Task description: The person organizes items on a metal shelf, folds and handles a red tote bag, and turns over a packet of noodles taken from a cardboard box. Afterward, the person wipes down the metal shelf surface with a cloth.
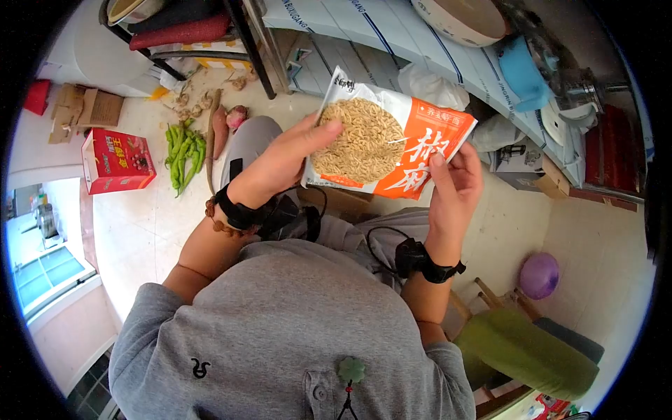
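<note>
Single head-worn fisheye cam, aimed steeply down: grey short-sleeved shirt (301,308) close at 6 o'clock, floor (140,227) farther toward 9.

Cannot see most fingers of the bare left hand (280,162) behind the orange-and-white plastic packet (392,147), nor the packet's back; likewise lose the fingertips of the bare right hand (451,192) behind its edge. Cannot read the tiny dark print at its upper left corner, nor the smallest lettering on the glossy red carton (115,166). Cannot tell the full shape of the brown cardboard box (341,201), partly covered by the packet. Find the round cream bowl (455,28) cropped by the top edge, the grey cloth shirt (273,329) by the bottom.
</note>
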A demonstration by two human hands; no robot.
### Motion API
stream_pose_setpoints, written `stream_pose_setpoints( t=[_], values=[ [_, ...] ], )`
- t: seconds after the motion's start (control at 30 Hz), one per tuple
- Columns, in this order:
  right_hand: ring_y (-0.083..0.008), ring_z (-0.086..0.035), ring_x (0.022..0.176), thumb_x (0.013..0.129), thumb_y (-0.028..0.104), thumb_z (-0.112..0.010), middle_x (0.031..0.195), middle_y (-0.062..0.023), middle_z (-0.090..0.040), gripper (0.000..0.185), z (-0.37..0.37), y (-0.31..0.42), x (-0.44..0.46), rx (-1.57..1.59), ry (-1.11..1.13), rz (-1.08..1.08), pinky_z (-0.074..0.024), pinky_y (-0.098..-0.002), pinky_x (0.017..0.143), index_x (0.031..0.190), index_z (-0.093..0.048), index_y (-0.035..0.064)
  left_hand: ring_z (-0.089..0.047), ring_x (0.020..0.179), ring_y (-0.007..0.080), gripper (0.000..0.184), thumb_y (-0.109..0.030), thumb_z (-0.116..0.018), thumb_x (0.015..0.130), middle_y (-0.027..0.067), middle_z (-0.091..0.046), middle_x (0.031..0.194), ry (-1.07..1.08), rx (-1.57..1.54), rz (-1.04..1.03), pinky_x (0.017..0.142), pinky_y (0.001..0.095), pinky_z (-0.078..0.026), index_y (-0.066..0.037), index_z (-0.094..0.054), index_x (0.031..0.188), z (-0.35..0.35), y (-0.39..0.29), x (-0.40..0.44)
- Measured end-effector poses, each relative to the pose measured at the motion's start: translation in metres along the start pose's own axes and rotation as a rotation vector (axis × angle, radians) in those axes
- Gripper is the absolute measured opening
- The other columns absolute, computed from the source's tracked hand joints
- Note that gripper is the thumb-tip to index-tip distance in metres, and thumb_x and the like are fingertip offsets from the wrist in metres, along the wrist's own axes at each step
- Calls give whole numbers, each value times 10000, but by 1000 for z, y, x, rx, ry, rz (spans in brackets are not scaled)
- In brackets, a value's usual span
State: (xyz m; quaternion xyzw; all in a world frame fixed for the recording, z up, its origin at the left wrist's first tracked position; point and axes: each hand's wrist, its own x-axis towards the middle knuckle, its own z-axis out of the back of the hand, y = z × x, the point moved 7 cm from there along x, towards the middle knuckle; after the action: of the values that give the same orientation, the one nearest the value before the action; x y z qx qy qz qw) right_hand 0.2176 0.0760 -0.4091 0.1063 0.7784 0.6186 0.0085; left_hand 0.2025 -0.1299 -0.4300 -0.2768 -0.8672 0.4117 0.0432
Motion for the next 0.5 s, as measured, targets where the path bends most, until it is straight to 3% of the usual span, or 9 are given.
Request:
stream_pose_setpoints(
  t=[0.1,0.2,0.3,0.5],
  values=[
    [-117,-616,876,861,13,-658,991,-93,-665,265,4,-2,1,-2,26,29,-477,-235,780,1102,-554,-26,-572,1007,92,402,-291,-455,1008,54,-603,1135,-120,404,-256,862,242,-466,-5,-474,1290,-3,-19,5],
    [-111,-614,856,855,10,-664,979,-92,-668,246,12,-13,0,-82,37,-13,-476,-230,771,1075,-558,-24,-561,1041,132,382,-268,-396,1026,67,-596,1148,-220,394,-214,923,261,-430,20,-531,1237,3,-17,10],
    [-105,-611,842,852,14,-671,973,-89,-668,242,12,-13,-1,-47,28,-9,-472,-225,754,1063,-558,-22,-552,855,37,327,-287,-423,1023,-5,-616,939,-291,451,-280,753,205,-453,-5,-577,1083,8,-17,9],
    [-108,-609,856,854,14,-668,974,-88,-668,232,17,-12,-2,-45,3,-27,-471,-228,764,1053,-557,-23,-512,815,20,325,-308,-433,1019,-27,-587,888,-339,332,-272,728,195,-431,-12,-569,1016,1,-15,6]
  ],
)
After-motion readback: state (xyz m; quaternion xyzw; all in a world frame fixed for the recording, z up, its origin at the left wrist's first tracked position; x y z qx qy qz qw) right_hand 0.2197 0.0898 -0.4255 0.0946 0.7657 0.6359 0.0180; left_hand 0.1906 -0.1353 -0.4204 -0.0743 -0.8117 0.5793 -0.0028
